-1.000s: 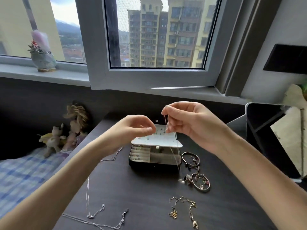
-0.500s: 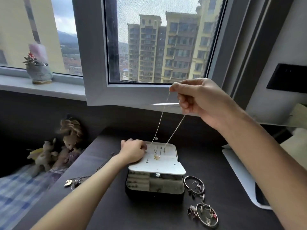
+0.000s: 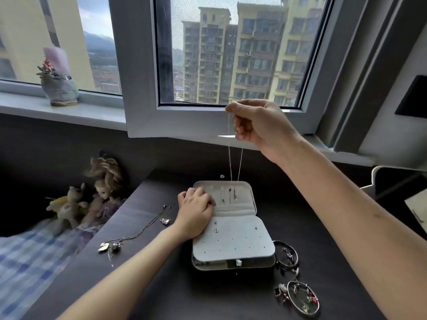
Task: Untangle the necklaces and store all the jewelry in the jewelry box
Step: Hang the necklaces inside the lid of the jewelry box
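Observation:
The jewelry box (image 3: 233,248) lies open on the dark desk, its pale lid panel (image 3: 245,195) tilted back with hooks. My right hand (image 3: 256,122) is raised in front of the window frame and pinches a thin silver necklace (image 3: 235,162) that hangs in two strands down to the lid panel. My left hand (image 3: 196,211) rests on the left side of the box with fingers curled against the lid pocket; whether it grips anything is hidden. A dark chain necklace with pendants (image 3: 136,232) lies left of the box. Two charm bracelets (image 3: 288,255) (image 3: 302,296) lie to its right.
A doll (image 3: 105,188) and a plush toy (image 3: 68,204) sit at the desk's left edge above a checked blanket. A small flower pot (image 3: 57,82) stands on the windowsill. A white-edged mirror or tablet (image 3: 402,188) leans at the right.
The view has tipped toward the box. My right hand has kept the necklace raised and its strands now hang nearly straight down to the lid. My left hand stayed on the box's left side.

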The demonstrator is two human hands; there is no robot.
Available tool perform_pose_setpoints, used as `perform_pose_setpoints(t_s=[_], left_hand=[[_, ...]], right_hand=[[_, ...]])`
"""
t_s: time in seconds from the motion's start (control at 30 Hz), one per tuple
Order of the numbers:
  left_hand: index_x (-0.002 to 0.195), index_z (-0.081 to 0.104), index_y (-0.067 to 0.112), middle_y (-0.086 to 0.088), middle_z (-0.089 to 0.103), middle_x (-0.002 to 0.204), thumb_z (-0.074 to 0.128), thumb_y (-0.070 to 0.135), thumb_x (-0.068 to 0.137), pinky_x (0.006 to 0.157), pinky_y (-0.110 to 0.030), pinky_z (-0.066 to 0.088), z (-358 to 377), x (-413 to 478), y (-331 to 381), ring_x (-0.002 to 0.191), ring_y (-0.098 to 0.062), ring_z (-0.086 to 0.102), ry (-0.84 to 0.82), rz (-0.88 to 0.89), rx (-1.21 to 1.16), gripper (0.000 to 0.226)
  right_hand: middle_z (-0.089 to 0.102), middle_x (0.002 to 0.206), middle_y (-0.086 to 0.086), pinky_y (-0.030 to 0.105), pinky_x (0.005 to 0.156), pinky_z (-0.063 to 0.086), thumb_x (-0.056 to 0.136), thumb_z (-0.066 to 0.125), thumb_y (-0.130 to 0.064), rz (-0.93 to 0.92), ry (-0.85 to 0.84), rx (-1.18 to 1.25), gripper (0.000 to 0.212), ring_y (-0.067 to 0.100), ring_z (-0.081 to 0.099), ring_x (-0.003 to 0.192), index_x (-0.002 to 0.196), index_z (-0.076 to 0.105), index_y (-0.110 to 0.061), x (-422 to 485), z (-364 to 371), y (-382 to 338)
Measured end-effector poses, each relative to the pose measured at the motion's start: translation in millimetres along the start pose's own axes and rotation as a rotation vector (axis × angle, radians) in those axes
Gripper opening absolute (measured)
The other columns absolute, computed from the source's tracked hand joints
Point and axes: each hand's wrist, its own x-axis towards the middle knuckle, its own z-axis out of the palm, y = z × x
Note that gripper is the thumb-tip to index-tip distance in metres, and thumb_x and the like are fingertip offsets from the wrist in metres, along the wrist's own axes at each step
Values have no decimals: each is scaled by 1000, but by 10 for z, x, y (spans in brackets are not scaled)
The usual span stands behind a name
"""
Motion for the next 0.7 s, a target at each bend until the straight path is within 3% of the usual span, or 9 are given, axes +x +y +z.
perform_pose_setpoints(t_s=[0.13,0.3,0.47,0.7], left_hand=[[78,61,18,4,53,88,30,33,82,86,-25,14,15,-72,-11,98,-13,39,199,165,-97,34],[77,62,16,4,56,87,44,25,81,90,-29,20,11,-125,25,97,-13,42,309,319,-122,20],[69,63,10,0,55,81,50,18,75,93,-30,29,4,-173,14,92,-13,45,397,329,-217,17],[66,63,9,-1,55,78,49,17,70,91,-29,31,7,-170,12,90,-13,44,381,293,-248,16]], right_hand=[[52,58,1,22,47,42,91,59,-9,-7,32,36,8,11,46,50,88,64,-4,93,23,-6],[51,60,2,22,49,42,90,60,-9,5,10,17,7,11,45,51,90,64,-4,140,63,77],[50,61,4,22,50,40,90,59,-8,25,-24,39,6,12,43,50,86,63,-5,154,57,249],[52,58,2,22,50,42,91,57,-7,20,-28,40,11,12,45,50,82,64,-6,187,28,335]])
